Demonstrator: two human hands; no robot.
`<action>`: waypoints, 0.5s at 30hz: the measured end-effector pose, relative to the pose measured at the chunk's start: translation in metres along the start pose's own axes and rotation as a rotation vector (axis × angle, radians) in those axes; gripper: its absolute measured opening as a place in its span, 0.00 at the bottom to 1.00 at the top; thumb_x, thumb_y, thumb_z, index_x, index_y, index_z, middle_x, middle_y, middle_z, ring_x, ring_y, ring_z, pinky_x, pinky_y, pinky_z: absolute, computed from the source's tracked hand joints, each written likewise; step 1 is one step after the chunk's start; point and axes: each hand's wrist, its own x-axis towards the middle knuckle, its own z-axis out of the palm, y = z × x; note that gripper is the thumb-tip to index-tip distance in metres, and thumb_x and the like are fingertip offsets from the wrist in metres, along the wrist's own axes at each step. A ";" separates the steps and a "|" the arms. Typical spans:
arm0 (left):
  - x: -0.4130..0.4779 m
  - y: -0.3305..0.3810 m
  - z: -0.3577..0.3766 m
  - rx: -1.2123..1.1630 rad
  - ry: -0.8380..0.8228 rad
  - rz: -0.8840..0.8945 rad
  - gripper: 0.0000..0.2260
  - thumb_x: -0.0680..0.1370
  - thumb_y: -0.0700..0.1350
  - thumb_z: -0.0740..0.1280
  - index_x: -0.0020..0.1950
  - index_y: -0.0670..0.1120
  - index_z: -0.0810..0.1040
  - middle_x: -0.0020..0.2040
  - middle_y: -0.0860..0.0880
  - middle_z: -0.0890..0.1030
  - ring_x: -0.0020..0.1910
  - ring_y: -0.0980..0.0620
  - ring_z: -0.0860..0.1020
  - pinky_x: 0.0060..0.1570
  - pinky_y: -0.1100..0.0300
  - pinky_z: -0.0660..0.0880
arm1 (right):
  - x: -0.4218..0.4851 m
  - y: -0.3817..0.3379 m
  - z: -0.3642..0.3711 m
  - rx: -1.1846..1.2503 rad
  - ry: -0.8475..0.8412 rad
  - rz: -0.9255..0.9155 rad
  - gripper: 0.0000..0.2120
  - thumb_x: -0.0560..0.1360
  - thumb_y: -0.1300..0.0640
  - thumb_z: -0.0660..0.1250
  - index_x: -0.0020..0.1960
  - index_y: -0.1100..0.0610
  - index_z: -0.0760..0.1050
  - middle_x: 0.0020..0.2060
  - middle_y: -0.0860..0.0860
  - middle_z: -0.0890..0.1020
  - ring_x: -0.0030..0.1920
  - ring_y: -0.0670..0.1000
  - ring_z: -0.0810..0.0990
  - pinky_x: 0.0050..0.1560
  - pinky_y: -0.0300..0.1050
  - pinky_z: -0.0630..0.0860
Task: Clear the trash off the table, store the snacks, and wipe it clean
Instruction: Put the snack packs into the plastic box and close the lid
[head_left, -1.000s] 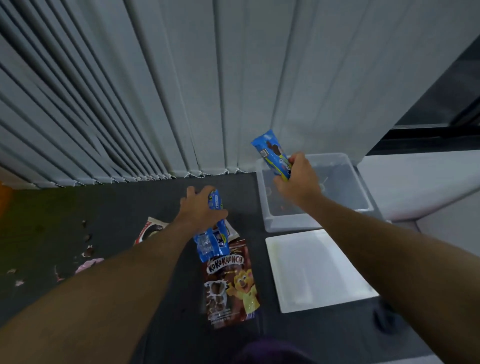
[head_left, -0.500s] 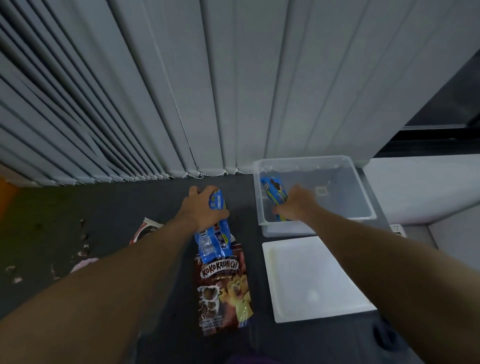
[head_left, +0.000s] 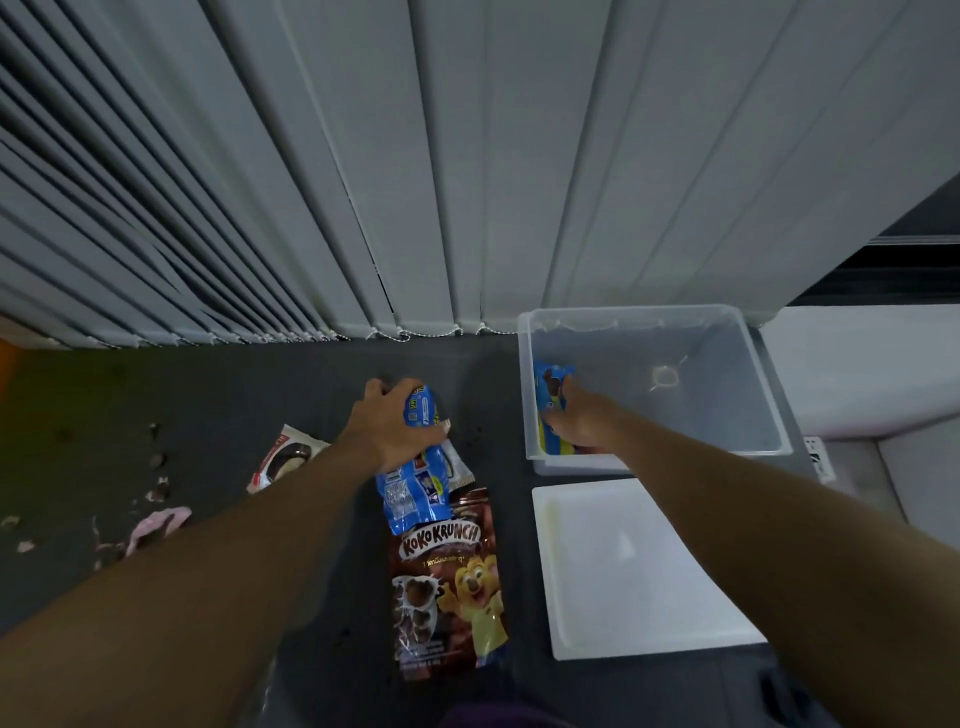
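Blue glossy foil, the small snack packet that the right hand had held up above the rim a second earlier now lay low inside the clear, square plastic storage bin, against its left wall near the front corner. The right hand had gone down with it. Its fingers seemed curled on the packet's lower end, though the bin's cloudy wall blurred the grip. The left hand had stayed put over the dark grey matte worktop, fingers wrapped over the top of a second, crinkled blue packet. That packet's lower end overlapped a shiny brown Koko Krunch cereal pouch lying flat. A flat white square plastic lid lay just in front of the bin. A torn white-and-red wrapper, a pink scrap and crumbs littered the worktop left of the arm, below pale vertical blinds.
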 end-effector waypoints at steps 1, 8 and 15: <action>0.001 0.000 0.000 0.004 -0.003 -0.001 0.32 0.72 0.57 0.75 0.73 0.53 0.67 0.64 0.46 0.65 0.53 0.48 0.77 0.51 0.51 0.82 | 0.001 0.001 0.001 -0.009 -0.012 -0.004 0.25 0.83 0.46 0.59 0.74 0.59 0.59 0.60 0.57 0.77 0.51 0.53 0.75 0.55 0.47 0.71; 0.003 0.012 -0.006 0.008 0.038 0.030 0.33 0.71 0.55 0.75 0.73 0.52 0.66 0.60 0.46 0.65 0.57 0.44 0.76 0.55 0.47 0.80 | 0.003 0.004 0.002 -0.041 0.035 -0.044 0.18 0.82 0.47 0.62 0.66 0.56 0.66 0.55 0.54 0.78 0.52 0.51 0.78 0.56 0.45 0.75; -0.001 0.049 -0.025 -0.089 0.174 0.116 0.35 0.72 0.53 0.75 0.74 0.46 0.65 0.61 0.47 0.67 0.56 0.49 0.74 0.54 0.57 0.73 | -0.017 0.015 -0.018 0.051 0.301 -0.119 0.26 0.79 0.42 0.64 0.72 0.51 0.61 0.61 0.56 0.77 0.58 0.57 0.78 0.61 0.55 0.76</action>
